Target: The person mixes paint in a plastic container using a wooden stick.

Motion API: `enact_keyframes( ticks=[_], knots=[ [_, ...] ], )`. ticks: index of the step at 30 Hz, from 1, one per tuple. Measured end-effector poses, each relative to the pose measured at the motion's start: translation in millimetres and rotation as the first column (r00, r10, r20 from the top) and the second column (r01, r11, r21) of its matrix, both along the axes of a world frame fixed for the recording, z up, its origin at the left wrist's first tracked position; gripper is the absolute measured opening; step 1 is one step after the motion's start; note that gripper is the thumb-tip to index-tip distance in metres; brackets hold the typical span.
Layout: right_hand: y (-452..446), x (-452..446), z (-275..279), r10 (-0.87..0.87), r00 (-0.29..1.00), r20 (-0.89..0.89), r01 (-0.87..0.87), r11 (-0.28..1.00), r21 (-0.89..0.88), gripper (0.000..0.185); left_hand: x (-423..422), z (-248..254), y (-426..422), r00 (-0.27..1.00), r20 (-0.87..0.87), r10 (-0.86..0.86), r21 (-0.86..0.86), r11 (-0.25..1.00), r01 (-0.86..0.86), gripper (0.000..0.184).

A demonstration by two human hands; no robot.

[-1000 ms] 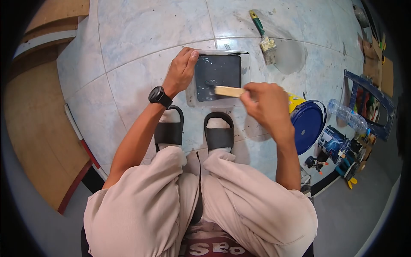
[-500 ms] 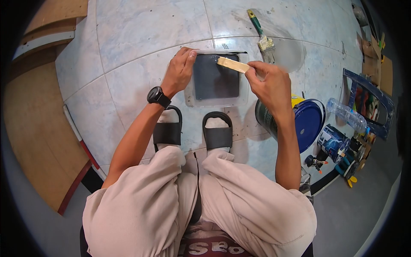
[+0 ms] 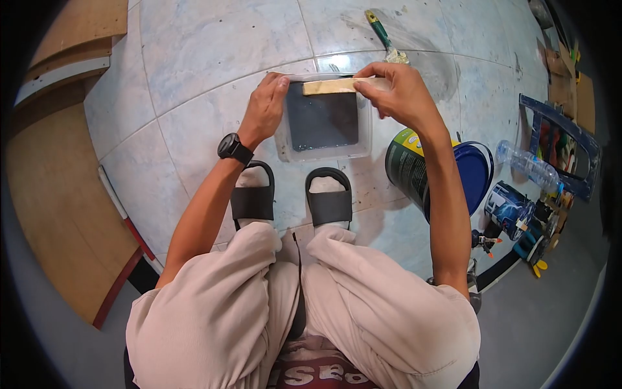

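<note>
A clear plastic tub of dark grey liquid, which looks like paint, rests on the tiled floor in front of my feet. My left hand grips the tub's far left corner, thumb at the rim. Pinched between the thumb and fingers of my right hand is a flat wooden stick. It lies nearly level across the far end of the tub, and I cannot tell whether it touches the rim or the liquid. A green-handled paintbrush lies just beyond my right hand, its bristles partly hidden.
Right of the tub, a dark green bucket with a blue end lies on its side, partly behind my right forearm. Farther right are a plastic bottle, a blue can and a paint-stained blue frame. Wooden boards stand left.
The stick has swung from a slant to nearly level and shifted left along the tub's far end. My right hand has moved up and slightly left. My left hand keeps its hold on the tub.
</note>
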State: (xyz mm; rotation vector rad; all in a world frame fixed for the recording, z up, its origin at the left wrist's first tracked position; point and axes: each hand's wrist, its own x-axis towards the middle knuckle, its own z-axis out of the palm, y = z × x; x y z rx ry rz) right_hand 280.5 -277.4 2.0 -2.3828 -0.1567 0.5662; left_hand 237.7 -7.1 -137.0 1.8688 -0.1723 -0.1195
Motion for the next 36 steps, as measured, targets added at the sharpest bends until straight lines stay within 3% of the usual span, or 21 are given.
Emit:
enact_keyframes(
  ticks=[2, 3, 5, 6, 9, 10, 12, 16, 19, 22, 27, 29, 30, 32, 36],
  knots=[
    [6, 5, 8, -0.126, 0.944, -0.305, 0.186, 0.966, 0.178, 0.02, 0, -1, 1, 1.0, 0.005, 0.003, -0.008, 1.0, -0.003, 0.04],
    [6, 7, 6, -0.124, 0.944, -0.307, 0.186, 0.966, 0.18, 0.02, 0, -3, 1, 1.0, 0.003, 0.004, -0.005, 1.0, -0.004, 0.04],
    [3, 14, -3, -0.085, 0.967, -0.239, 0.175, 0.906, 0.385, 0.021, 1, -6, 2, 1.0, 0.006, -0.015, -0.029, 0.999, 0.015, 0.041],
    [5, 16, -13, -0.087, 0.967, -0.241, 0.178, 0.906, 0.385, 0.021, 1, -6, 2, 1.0, 0.004, -0.017, -0.029, 0.999, 0.017, 0.041],
    [21, 19, -38, -0.094, 0.962, 0.258, -0.026, 0.904, 0.427, 0.031, 1, -3, 3, 0.999, -0.041, -0.02, -0.065, 0.998, 0.017, 0.041],
    [28, 20, -41, -0.095, 0.962, 0.257, -0.025, 0.904, 0.427, 0.031, 2, -2, 4, 0.998, -0.046, -0.035, -0.056, 0.998, 0.032, 0.041],
    [40, 23, -48, -0.166, 0.986, -0.012, 0.138, 0.773, 0.619, 0.028, 1, -4, 6, 0.997, -0.055, -0.051, -0.046, 0.998, 0.048, 0.041],
    [45, 24, -58, -0.071, 0.993, -0.092, 0.111, 0.814, 0.57, 0.026, 3, -10, 8, 0.993, -0.11, -0.052, -0.076, 0.996, 0.044, 0.042],
    [44, 8, -62, 0.091, 0.989, -0.119, -0.022, 0.873, 0.487, 0.025, 3, -8, 7, 0.991, -0.119, -0.055, -0.104, 0.994, 0.042, 0.042],
    [42, -11, -41, 0.048, 0.987, -0.155, 0.033, 0.875, 0.483, 0.025, 2, -8, 6, 0.993, -0.11, -0.043, -0.113, 0.993, 0.03, 0.042],
    [10, -36, -12, 0.042, 0.995, 0.092, -0.066, 0.957, 0.281, 0.02, 2, -7, 7, 0.996, -0.086, -0.037, -0.1, 0.995, 0.028, 0.043],
    [4, -45, -7, -0.174, 0.971, 0.162, 0.123, 0.951, 0.282, 0.015, 2, -6, 7, 0.996, -0.074, -0.04, -0.07, 0.997, 0.034, 0.043],
    [5, -47, -9, -0.173, 0.972, 0.162, 0.123, 0.952, 0.281, 0.015, 3, -5, 7, 0.996, -0.074, -0.039, -0.071, 0.997, 0.034, 0.043],
    [9, -50, -12, -0.297, 0.897, 0.326, 0.197, 0.931, 0.308, 0.012, 3, -4, 8, 0.997, -0.069, -0.043, -0.047, 0.998, 0.04, 0.044],
    [37, -60, -27, -0.383, 0.842, 0.38, 0.205, 0.878, 0.432, 0.012, 2, -5, 5, 0.996, -0.085, -0.032, -0.073, 0.997, 0.026, 0.044]
  ],
)
